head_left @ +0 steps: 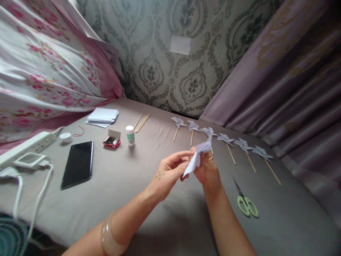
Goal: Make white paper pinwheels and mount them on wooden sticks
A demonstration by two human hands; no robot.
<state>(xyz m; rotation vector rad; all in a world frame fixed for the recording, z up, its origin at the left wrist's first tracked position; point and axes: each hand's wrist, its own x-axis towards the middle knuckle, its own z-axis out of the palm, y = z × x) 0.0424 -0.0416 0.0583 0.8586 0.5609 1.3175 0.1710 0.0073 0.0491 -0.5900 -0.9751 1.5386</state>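
Both of my hands hold a white paper pinwheel above the grey cloth, tilted nearly edge-on to me. My left hand pinches it from the left, with thumb and fingers near its middle. From the right and behind, my right hand grips it, its fingers partly hidden by the paper. Beyond my hands lies a row of several finished paper pinwheels on wooden sticks, one of them a pinwheel right of my right hand. Green-handled scissors rest to the right of my right forearm.
At the back left are a stack of white paper, wooden sticks, a glue bottle and an open small red box. A phone, a white round cap, a red string and a power strip lie left.
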